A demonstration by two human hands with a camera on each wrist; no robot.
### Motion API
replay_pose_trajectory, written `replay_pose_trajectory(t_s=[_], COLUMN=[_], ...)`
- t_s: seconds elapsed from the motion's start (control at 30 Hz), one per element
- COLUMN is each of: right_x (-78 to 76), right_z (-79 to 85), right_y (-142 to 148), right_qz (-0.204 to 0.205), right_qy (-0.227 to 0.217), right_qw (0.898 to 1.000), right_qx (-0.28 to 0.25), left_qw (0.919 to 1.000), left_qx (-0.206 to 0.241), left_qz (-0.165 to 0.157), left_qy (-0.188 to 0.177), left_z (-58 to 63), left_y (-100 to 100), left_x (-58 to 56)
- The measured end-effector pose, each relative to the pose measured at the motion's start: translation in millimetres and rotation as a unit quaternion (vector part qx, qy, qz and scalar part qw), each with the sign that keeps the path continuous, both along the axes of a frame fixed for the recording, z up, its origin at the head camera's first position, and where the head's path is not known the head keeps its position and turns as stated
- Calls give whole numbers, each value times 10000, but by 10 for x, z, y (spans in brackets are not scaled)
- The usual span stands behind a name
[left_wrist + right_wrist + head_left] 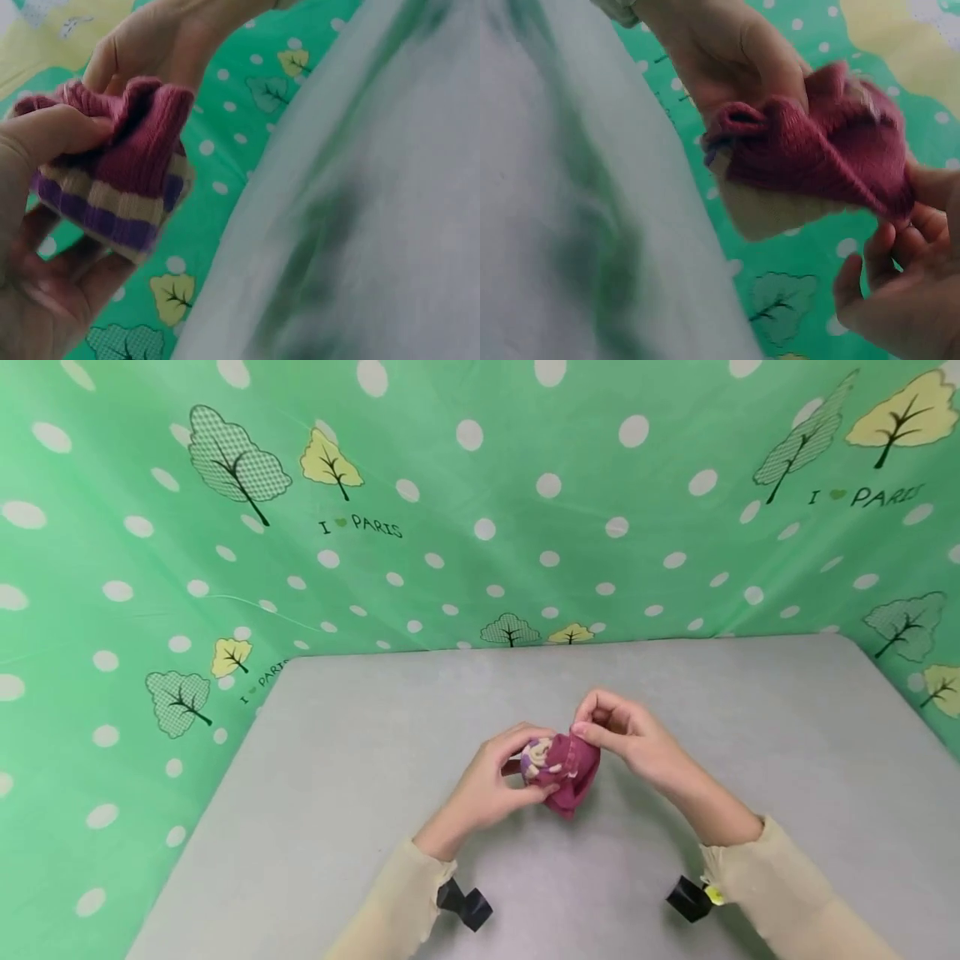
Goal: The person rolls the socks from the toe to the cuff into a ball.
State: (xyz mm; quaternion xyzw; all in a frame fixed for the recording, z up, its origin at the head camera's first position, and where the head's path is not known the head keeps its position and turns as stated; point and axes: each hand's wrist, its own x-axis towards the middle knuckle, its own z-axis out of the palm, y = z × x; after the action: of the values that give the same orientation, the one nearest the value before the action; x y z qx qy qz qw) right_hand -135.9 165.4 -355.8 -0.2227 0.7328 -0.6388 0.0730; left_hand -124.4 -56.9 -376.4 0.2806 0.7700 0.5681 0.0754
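Observation:
A knitted sock (576,772), folded into a small bundle, is held above the grey table between both hands. Its ribbed cuff is maroon; cream and purple stripes show on the sock (112,202) in the left wrist view. My left hand (491,781) grips the bundle from the left, the thumb pressed on the maroon cuff and the fingers behind the striped side. At the upper right edge of the cuff, my right hand (630,735) pinches the fabric between thumb and fingertips. The right wrist view shows the maroon opening of the sock (802,154) stretched between the hands.
The grey table (360,752) spreads around the hands. A green dotted cloth (435,468) printed with trees hangs behind and along the sides. Black camera mounts (474,908) stick out from both cream sleeves (780,885).

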Motion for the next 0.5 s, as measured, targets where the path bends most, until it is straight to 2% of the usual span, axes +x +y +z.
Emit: replay_pose_trajectory(t_s=[0.07, 0.13, 0.23, 0.3, 0.37, 0.4, 0.43, 0.5], right_x=[-7, -25, -67, -93, -108, -107, -99, -67], right_z=[-58, -120, -193, -209, -200, -187, -169, -126], right_y=[14, 14, 4, -6, -15, -22, -28, -41], right_qz=[418, 851, 1511, 1729, 1690, 1532, 1268, 494], right_qy=[-446, -913, -1491, -1798, -2082, -2197, -2271, -2241], right_qw=[9977, 9900, 9699, 9592, 9541, 9546, 9572, 9682], right_qx=[-281, -662, -1190, -1330, -1335, -1307, -1268, -996], left_qw=[9990, 9954, 9874, 9835, 9838, 9853, 9876, 9928], left_qx=[-88, -210, -415, -514, -535, -521, -479, -316], left_qz=[-23, -18, -80, -110, -79, -38, 29, 288], left_qy=[448, 936, 1523, 1732, 1707, 1624, 1494, 1117], left_z=[18, 49, 106, 121, 118, 106, 89, 49], left_y=[-32, -56, -71, -68, -59, -51, -41, -20], left_x=[39, 71, 104, 110, 103, 93, 81, 46])
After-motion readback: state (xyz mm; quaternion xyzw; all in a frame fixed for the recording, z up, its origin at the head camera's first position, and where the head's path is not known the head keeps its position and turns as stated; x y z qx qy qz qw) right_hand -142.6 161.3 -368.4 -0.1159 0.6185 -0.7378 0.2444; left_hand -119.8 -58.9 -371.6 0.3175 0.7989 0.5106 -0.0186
